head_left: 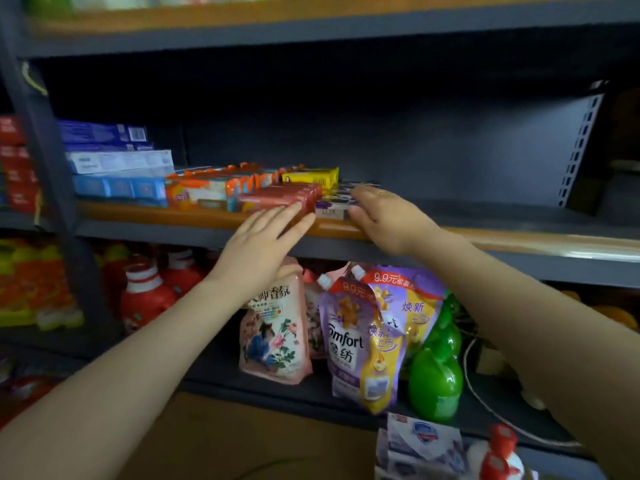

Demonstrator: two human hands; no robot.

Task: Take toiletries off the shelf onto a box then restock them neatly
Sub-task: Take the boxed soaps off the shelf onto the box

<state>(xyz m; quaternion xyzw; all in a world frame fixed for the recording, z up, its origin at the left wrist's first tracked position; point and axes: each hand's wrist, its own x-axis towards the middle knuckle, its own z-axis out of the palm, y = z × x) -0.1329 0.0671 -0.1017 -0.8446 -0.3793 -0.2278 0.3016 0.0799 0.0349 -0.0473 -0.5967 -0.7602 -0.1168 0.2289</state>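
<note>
Left hand [266, 233] fingers straight and close together, tips laid flat against the front end of the red boxes [280, 199], pressing rather than gripping. Right hand [384, 216] curls round the right side of the purple box [332, 207], thumb at its front edge, fingers over the top; a ring shows on one finger. Purple box sits at the front lip of the middle shelf [519, 242], touching the red boxes on its left. Behind the red ones a yellow box [311, 176]; to their left the orange-and-white boxes [207, 192], then a stack of blue and white toothpaste cartons [117, 161] hard against the left upright. Row is packed side to side with the fronts near the wooden lip. To the right of the purple box the shelf runs bare and dark as far as the perforated bracket [578, 150]: plenty of room that side. Lower shelf: pink floral refill pouch [273, 327], purple Comfort pouches [363, 344], green bottles [436, 368], red bottles [145, 292] further left. Bottom right, more packets [422, 441] and red-capped items, blurred; what they rest on I cannot tell.
</note>
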